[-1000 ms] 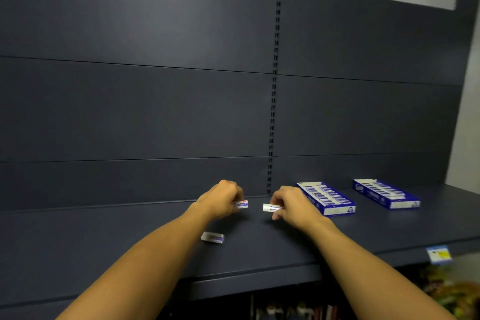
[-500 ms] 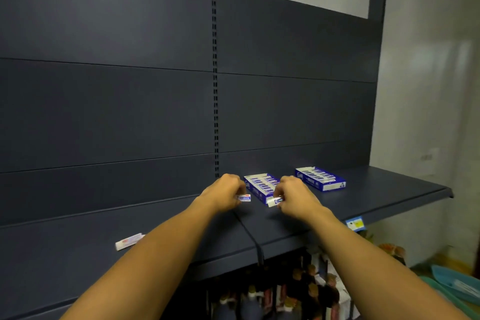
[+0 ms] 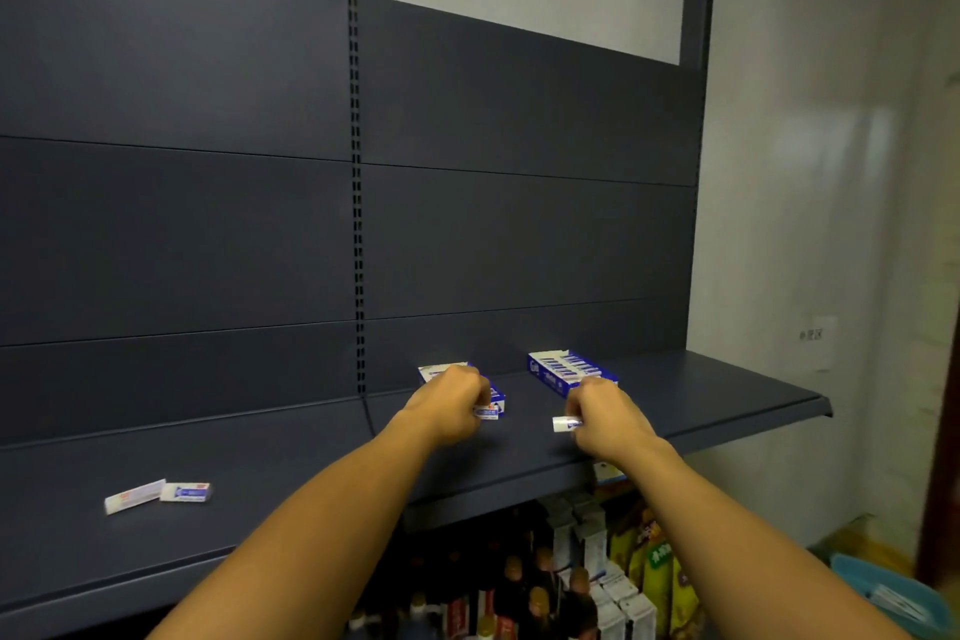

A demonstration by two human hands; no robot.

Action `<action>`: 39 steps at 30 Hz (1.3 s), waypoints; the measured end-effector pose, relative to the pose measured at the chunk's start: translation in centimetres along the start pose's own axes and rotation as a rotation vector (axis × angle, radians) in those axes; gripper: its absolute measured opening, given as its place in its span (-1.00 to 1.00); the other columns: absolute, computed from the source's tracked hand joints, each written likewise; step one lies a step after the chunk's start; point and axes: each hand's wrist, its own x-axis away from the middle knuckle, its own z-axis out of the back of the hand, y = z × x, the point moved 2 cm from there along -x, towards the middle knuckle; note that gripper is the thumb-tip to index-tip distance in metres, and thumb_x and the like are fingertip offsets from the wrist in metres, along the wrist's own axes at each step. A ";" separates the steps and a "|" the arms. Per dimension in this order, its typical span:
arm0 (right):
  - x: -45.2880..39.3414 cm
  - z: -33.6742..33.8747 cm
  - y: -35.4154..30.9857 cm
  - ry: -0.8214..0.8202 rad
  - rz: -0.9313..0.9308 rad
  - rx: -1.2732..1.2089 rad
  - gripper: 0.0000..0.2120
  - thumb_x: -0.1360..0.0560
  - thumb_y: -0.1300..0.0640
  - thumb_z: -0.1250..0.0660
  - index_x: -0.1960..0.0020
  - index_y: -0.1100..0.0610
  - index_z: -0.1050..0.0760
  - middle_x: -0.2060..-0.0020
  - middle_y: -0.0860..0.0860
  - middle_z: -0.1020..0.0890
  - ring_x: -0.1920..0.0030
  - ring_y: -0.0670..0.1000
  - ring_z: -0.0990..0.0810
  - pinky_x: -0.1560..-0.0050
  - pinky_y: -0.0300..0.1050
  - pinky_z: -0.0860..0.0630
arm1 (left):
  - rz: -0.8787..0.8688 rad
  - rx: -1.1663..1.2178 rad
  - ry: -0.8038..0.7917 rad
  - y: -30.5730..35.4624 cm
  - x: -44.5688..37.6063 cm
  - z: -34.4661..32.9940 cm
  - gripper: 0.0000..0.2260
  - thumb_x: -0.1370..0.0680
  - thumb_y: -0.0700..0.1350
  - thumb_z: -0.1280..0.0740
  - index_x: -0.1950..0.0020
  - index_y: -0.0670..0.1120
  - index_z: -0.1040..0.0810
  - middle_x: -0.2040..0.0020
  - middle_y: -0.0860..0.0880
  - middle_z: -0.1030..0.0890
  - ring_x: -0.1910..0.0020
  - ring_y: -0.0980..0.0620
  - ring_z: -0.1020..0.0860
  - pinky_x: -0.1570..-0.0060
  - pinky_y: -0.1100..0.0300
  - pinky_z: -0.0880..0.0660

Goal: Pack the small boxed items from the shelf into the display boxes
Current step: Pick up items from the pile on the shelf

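Here, at the far left of the dark grey metal shelf (image 3: 270, 509), two small white boxed items lie flat and loose: a long white one with red print (image 3: 134, 496) and, touching its right end, a white one with blue print (image 3: 186, 492). Further right, past the slotted upright post (image 3: 356, 203), the left hand (image 3: 451, 405) has its fingers curled down, pinching a small white-and-blue box (image 3: 487, 412) at the near end of the left blue cardboard display box (image 3: 444, 371), which the hand mostly hides. The right hand (image 3: 605, 413) is likewise curled, pinching another small white box with blue print (image 3: 565, 424) held just above the shelf, near the front end of the right blue display box (image 3: 566, 370); that box lies open with a row of small items packed inside. Below the shelf edge, bottles and cartons (image 3: 582, 582) stand on a lower level, and a pale blue plastic basket (image 3: 883, 587) sits on the floor at far right
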 end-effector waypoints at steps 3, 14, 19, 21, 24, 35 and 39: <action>0.6 0.5 2.9 0.004 0.005 0.020 -0.89 -0.47 0.26 -0.42 0.04 0.09 -0.58 -0.11 0.07 -0.57 -0.07 0.10 -0.59 -0.03 -0.05 -0.60 | 0.010 0.006 0.010 2.8 -0.9 -0.4 -0.79 -0.50 -0.22 -0.40 -0.14 -0.11 -0.60 -0.19 -0.09 -0.54 -0.10 -0.12 -0.56 -0.13 0.00 -0.56; -0.2 0.4 11.2 0.015 -0.016 -0.017 -0.80 -0.46 0.13 -0.51 -0.04 0.05 -0.55 -0.09 0.01 -0.53 -0.08 0.00 -0.55 -0.02 -0.15 -0.59 | 0.005 0.005 -0.017 9.6 -5.5 -3.1 -0.81 -0.53 -0.20 -0.42 -0.14 -0.08 -0.59 -0.16 -0.05 -0.52 -0.07 -0.05 -0.54 -0.07 0.07 -0.57; -2.2 -0.1 12.9 0.015 -0.004 -0.018 -0.80 -0.47 0.14 -0.50 -0.06 0.05 -0.56 -0.09 0.01 -0.51 -0.08 -0.02 -0.53 -0.02 -0.18 -0.56 | 0.014 0.004 -0.015 9.7 -8.6 -4.3 -0.78 -0.53 -0.20 -0.42 -0.16 -0.05 -0.57 -0.18 -0.05 -0.51 -0.05 0.00 -0.51 -0.06 0.13 -0.53; -3.2 -0.5 13.5 0.006 0.002 -0.006 -0.81 -0.49 0.14 -0.49 -0.07 0.06 -0.56 -0.10 0.02 -0.51 -0.09 -0.01 -0.52 -0.04 -0.17 -0.56 | 0.029 0.012 -0.007 9.4 -10.0 -4.9 -0.77 -0.54 -0.19 -0.42 -0.18 -0.05 -0.56 -0.18 -0.05 -0.51 -0.03 0.02 -0.50 -0.05 0.15 -0.51; -5.1 -0.9 14.6 0.006 0.008 -0.001 -0.80 -0.50 0.14 -0.47 -0.11 0.06 -0.56 -0.12 0.02 -0.51 -0.12 0.00 -0.52 -0.08 -0.16 -0.55 | 0.043 0.022 -0.013 8.8 -12.1 -5.9 -0.75 -0.54 -0.18 -0.42 -0.21 -0.05 -0.56 -0.19 -0.06 -0.52 -0.09 0.00 -0.53 -0.13 0.11 -0.54; -13.9 -2.1 18.3 -0.020 0.033 -0.036 -0.81 -0.51 0.10 -0.48 -0.09 0.08 -0.58 -0.13 0.02 -0.54 -0.08 -0.02 -0.56 -0.07 -0.11 -0.60 | 0.052 0.058 0.021 6.3 -21.3 -7.6 -0.76 -0.55 -0.19 -0.42 -0.21 -0.07 -0.57 -0.22 -0.07 -0.53 -0.13 -0.01 -0.53 -0.11 0.12 -0.56; -16.2 -2.9 18.8 -0.024 0.050 -0.061 -0.78 -0.50 0.09 -0.49 -0.11 0.08 -0.57 -0.14 0.02 -0.54 -0.11 -0.02 -0.56 -0.07 -0.11 -0.60 | 0.057 0.077 0.005 5.8 -23.5 -8.8 -0.75 -0.57 -0.19 -0.41 -0.25 -0.08 -0.57 -0.26 -0.07 -0.53 -0.18 -0.01 -0.54 -0.15 0.10 -0.57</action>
